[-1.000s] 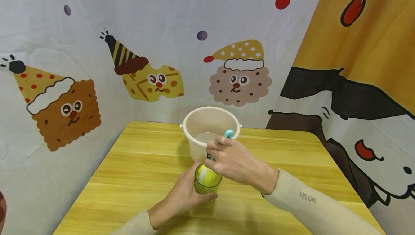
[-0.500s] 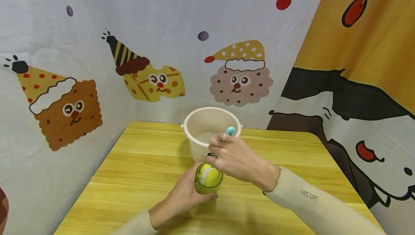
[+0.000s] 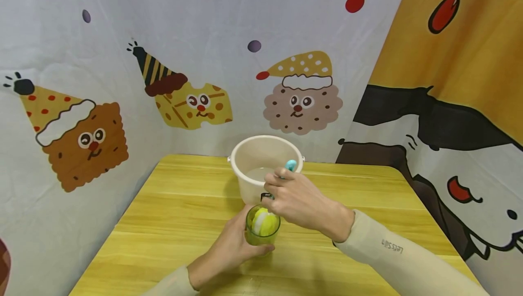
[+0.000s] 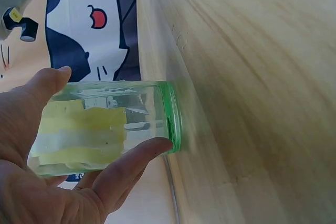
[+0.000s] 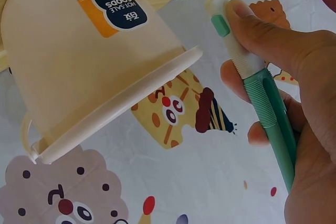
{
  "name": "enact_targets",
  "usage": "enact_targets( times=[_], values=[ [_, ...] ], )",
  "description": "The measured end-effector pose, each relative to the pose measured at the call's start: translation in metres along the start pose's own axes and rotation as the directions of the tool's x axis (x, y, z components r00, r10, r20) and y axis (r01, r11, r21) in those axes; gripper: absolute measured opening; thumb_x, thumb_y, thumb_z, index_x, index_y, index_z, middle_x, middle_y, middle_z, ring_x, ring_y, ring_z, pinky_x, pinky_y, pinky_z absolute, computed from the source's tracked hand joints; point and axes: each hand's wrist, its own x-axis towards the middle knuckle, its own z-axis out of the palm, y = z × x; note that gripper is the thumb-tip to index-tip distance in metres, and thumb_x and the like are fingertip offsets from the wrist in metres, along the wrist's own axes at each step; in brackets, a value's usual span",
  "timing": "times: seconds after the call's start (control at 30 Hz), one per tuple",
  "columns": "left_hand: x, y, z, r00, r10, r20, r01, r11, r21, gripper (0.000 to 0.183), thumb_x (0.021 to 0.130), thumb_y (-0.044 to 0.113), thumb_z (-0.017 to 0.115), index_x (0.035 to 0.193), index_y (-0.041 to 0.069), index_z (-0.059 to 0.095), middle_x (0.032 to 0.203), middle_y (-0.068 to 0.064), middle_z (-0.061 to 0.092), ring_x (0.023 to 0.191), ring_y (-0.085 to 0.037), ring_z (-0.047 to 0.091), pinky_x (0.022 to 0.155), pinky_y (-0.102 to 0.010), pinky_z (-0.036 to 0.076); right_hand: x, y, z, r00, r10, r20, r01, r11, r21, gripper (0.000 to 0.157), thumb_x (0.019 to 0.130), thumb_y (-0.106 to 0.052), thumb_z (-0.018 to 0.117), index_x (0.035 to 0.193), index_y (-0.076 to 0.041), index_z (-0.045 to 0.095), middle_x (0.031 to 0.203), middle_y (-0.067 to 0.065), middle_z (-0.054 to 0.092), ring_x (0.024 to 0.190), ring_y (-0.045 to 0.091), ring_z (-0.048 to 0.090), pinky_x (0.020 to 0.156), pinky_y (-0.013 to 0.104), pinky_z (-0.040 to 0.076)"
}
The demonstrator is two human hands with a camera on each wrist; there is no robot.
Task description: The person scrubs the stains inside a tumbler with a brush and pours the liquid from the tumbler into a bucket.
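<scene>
Left hand (image 3: 229, 242) grips the green glass (image 4: 142, 121), right hand (image 3: 300, 203) the sponge brush (image 5: 261, 92)
A sideways jerk could tip the glass.

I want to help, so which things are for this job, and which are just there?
Probably for the job:
green glass, in the left fingers
green and white handle, in the right fingers
yellow and white sponge, inside the glass

Probably just there:
bucket, unheld, but maybe needed
cartoon cloth behind the table
</scene>
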Motion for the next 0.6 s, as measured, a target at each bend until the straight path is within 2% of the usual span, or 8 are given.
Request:
enact_targets(
  times=[0.27, 0.6],
  values=[
    [-0.0005, -0.0012, -0.0008, 1.000, 0.015, 0.020, -0.015, 1.000, 0.008, 0.093, 0.089, 0.049, 0.103, 0.165, 0.031, 0.051, 0.151, 0.008, 0.072, 0.131, -0.017, 0.073, 0.105, -0.037, 0.064, -0.0009, -0.0025, -0.0073, 0.998, -0.009, 0.061, 0.010, 1.000, -0.015, 0.023, 0.080, -0.029, 0.103, 0.092, -0.031, 0.083, 0.092, -0.009, 0.082, 0.099, 0.017, 0.057, 0.108, 0.033, 0.048],
    [0.0002, -0.0018, -0.0011, 0.999, 0.023, 0.029, -0.023, 1.000, -0.006, 0.094, 0.089, 0.045, 0.104, 0.165, 0.030, 0.050, 0.152, 0.005, 0.072, 0.132, -0.019, 0.074, 0.104, -0.034, 0.064, -0.0024, -0.0047, -0.0090, 0.998, -0.005, 0.058, 0.007, 1.000, -0.028, 0.022, 0.080, -0.027, 0.102, 0.091, -0.031, 0.083, 0.090, -0.009, 0.080, 0.099, 0.016, 0.056, 0.108, 0.033, 0.048]
  ],
)
